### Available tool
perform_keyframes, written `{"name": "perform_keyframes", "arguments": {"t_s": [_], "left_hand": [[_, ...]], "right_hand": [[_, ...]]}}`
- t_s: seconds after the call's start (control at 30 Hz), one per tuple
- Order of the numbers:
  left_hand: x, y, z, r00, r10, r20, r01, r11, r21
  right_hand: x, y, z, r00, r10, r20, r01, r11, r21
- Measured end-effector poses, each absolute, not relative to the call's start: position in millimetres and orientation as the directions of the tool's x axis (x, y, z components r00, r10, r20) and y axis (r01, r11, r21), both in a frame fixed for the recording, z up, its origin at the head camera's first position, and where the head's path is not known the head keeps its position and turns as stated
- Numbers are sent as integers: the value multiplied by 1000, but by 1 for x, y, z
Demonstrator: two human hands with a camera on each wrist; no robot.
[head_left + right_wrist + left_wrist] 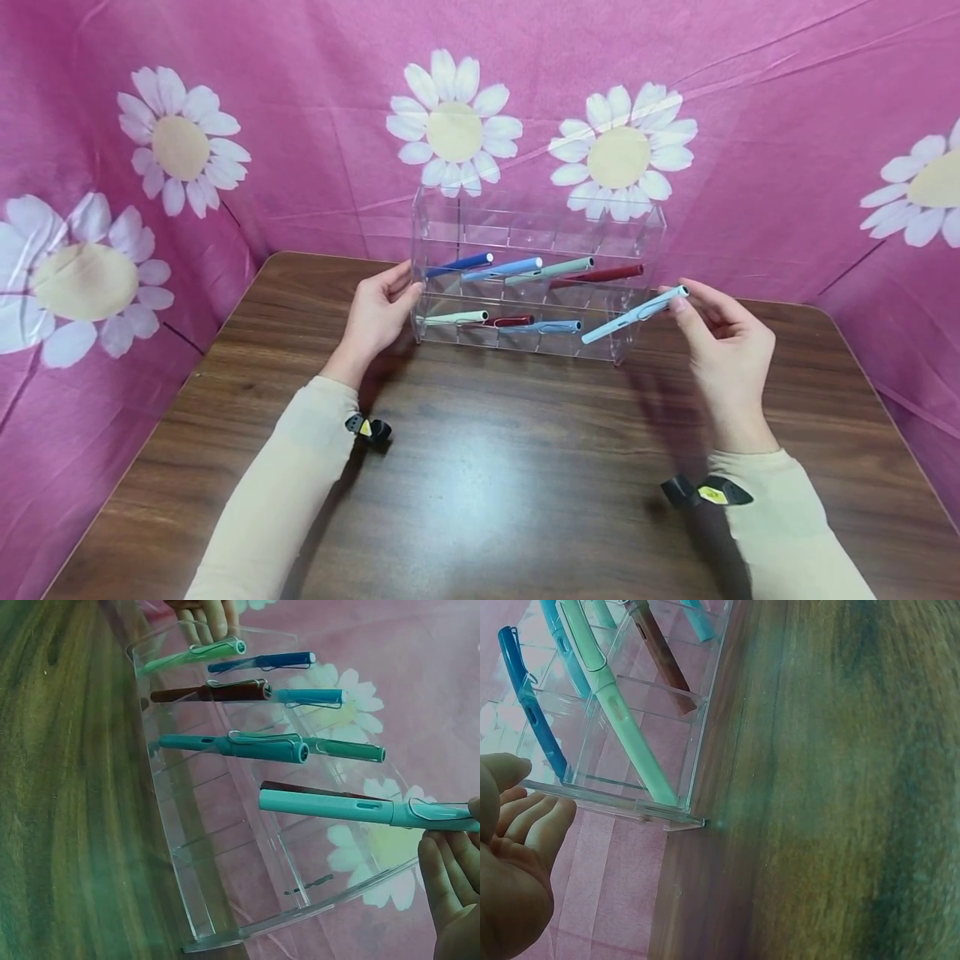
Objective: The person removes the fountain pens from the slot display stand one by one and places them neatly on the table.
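A clear acrylic pen rack (525,347) with stepped tiers stands at the back of the table. My left hand (380,308) grips its left side panel, thumb to the front and fingers behind. Between thumb and fingers, my right hand (731,358) pinches a light blue pen (634,315) near its cap end. That pen slants down leftward, its lower tip in front of the lower tier's right part. On the lower tier lie a pale green pen (456,318), a dark red pen (512,322) and a blue pen (542,327).
The tier above bears a dark blue pen (459,265), a lighter blue pen (502,270), a green pen (551,271) and another dark red pen (597,276). Pink cloth (315,108) with white flowers hangs behind the wooden table (480,500). Each sleeve wears a black wrist camera.
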State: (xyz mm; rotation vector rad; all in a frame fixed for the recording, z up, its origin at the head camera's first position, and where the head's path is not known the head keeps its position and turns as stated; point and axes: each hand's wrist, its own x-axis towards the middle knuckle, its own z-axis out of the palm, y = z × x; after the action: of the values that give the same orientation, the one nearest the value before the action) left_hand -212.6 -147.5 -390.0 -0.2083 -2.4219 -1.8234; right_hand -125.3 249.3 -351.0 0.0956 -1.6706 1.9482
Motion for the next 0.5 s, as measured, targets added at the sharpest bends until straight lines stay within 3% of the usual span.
{"name": "perform_keyframes", "arguments": {"t_s": [0.5], "left_hand": [[-214, -149, -392, -988, 50, 143, 151, 287, 946]], "right_hand": [[-121, 261, -354, -863, 391, 318, -359, -34, -933]]}}
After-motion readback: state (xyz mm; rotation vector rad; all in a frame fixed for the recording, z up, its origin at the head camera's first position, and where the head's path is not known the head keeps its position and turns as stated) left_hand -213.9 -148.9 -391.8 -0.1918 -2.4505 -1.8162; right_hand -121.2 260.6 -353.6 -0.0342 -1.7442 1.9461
